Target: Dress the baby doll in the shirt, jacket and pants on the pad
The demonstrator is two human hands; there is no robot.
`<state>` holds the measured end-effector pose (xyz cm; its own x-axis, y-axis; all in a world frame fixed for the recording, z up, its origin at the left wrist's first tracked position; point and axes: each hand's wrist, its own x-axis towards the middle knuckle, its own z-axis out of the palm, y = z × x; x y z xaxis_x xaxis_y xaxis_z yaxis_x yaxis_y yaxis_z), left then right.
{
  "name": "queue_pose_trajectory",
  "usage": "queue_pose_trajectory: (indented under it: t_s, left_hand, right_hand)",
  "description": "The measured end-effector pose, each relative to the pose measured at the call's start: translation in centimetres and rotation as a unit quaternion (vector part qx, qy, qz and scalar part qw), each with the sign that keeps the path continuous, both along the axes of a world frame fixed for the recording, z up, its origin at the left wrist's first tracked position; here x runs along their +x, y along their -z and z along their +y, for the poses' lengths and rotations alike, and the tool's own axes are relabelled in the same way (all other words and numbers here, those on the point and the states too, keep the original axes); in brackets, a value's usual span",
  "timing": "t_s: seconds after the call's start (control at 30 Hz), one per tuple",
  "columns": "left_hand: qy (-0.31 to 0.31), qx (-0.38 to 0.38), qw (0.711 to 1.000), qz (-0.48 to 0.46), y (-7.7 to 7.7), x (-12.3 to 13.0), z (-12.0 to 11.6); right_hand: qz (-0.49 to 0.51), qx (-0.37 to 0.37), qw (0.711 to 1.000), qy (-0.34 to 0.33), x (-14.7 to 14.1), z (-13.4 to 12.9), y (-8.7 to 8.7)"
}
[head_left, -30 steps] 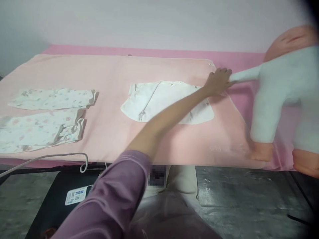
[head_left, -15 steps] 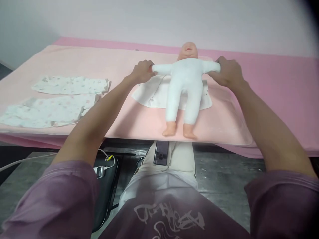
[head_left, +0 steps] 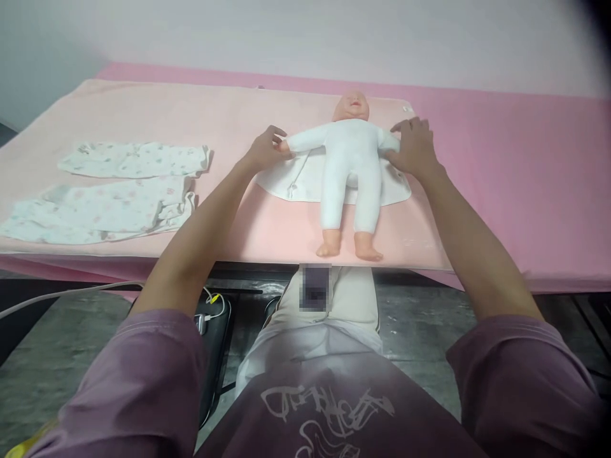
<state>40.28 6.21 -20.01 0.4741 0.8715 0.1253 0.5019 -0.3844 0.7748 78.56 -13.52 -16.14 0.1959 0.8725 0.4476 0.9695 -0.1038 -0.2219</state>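
L hand [head_left: 268, 149]: part closed, grips baby doll [head_left: 354, 146] by one wrist end. R hand [head_left: 416, 146]: curled about opp. arm; cannot tell grip. Doll: btwn hands, supine, apparently positioned atop white shirt [head_left: 285, 181]; shirt not on. Printed garments [head_left: 105, 207]: L of L hand, untouched.

White-clad doll [head_left: 352, 145] supine on shirt [head_left: 282, 180]

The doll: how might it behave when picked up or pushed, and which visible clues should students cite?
The doll may flop somewhat: its white legs look like padded cloth. Its feet look smooth and moulded, so probably firmer. Lying face up with arms spread, it seems unlikely to roll.
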Motion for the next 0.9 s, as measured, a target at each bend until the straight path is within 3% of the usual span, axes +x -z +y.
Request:
queue_pose_trajectory:
  t_s: [0.1,0.2,0.27,0.4,0.63,0.77,0.9]
  left_hand:
    - [-0.053,-0.024,0.994,-0.096,2.0,-0.2,0.3]
    - [-0.102,-0.006,0.985,-0.139,3.6,0.3,0.6]
    - [-0.127,0.020,0.982,-0.137,4.2,1.0,0.9]
    - [-0.172,0.061,0.979,-0.093,4.8,2.3,1.5]
    - [-0.153,0.112,0.981,0.040,3.3,3.1,-1.4]
    - [-0.107,0.177,0.972,0.116,2.5,3.2,-3.5]
    - [-0.064,0.177,0.974,0.125,2.4,3.3,-3.8]
  right_hand:
    - [0.032,-0.005,0.996,-0.078,-3.2,0.8,-2.5]
    - [0.064,-0.109,0.977,-0.171,-6.9,3.6,-4.3]
    - [0.059,-0.171,0.962,-0.206,-9.2,6.1,-4.5]
    - [0.018,-0.204,0.956,-0.208,-12.0,10.4,-3.5]
    - [-0.010,-0.225,0.956,-0.189,-13.1,12.8,-2.7]
    - [-0.002,-0.196,0.958,-0.209,-12.6,12.3,-2.6]
    - [0.057,-0.192,0.957,-0.212,-10.9,10.7,-3.0]
